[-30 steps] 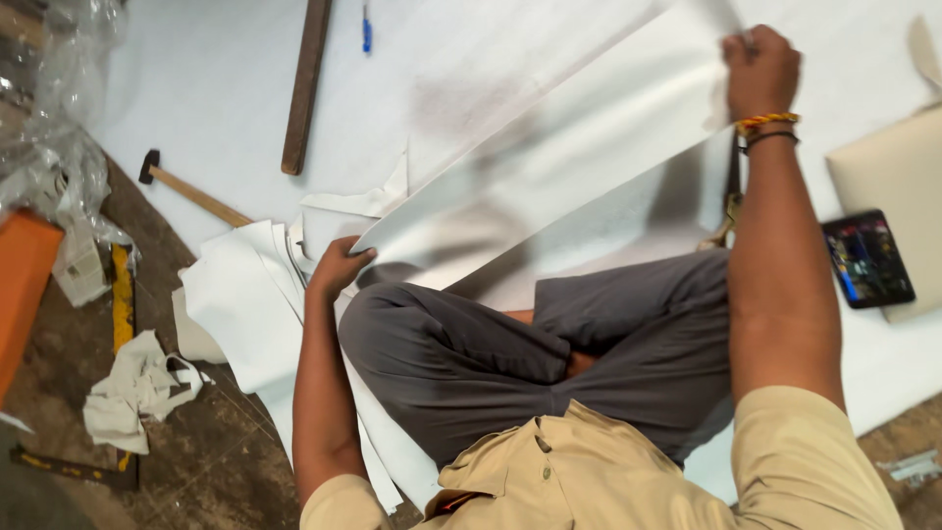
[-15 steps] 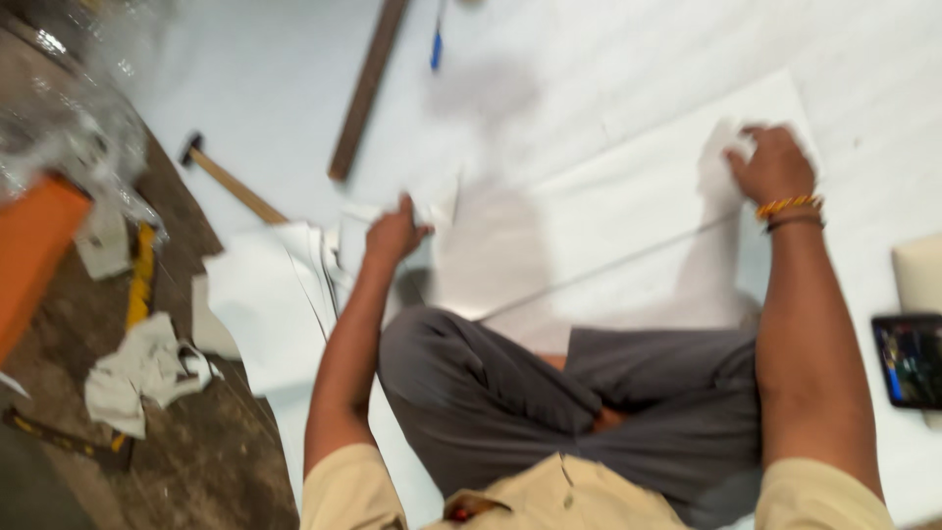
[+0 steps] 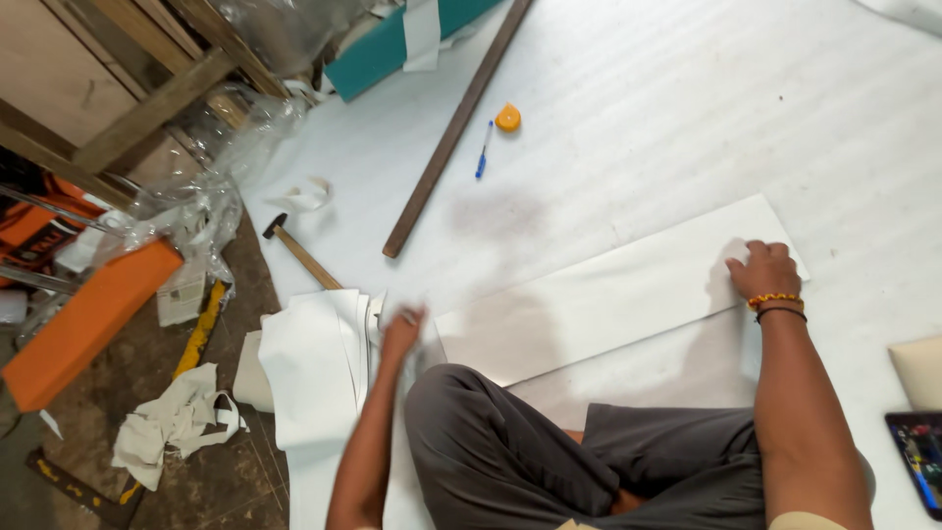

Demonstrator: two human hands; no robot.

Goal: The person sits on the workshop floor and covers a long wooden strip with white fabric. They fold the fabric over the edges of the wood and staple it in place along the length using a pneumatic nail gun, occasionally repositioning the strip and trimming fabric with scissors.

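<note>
Fingers of the left hand (image 3: 402, 329) are motion-blurred beside the stacked white sheets (image 3: 314, 368); I cannot tell whether they pinch anything. Across the floor, the long white panel (image 3: 608, 294) lies flat, likely pinned by the right hand (image 3: 763, 272), fingers spread, arm straight.

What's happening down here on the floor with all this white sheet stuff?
A person sits cross-legged on a white foam-covered floor, pressing a long white rectangular sheet flat. The right hand rests on the sheet's far corner; the left hand, blurred, is at its near end beside a stack of white sheets. A wooden-handled hammer, a long dark wooden strip, a blue pen and a small yellow tape measure lie untouched nearby.
</note>
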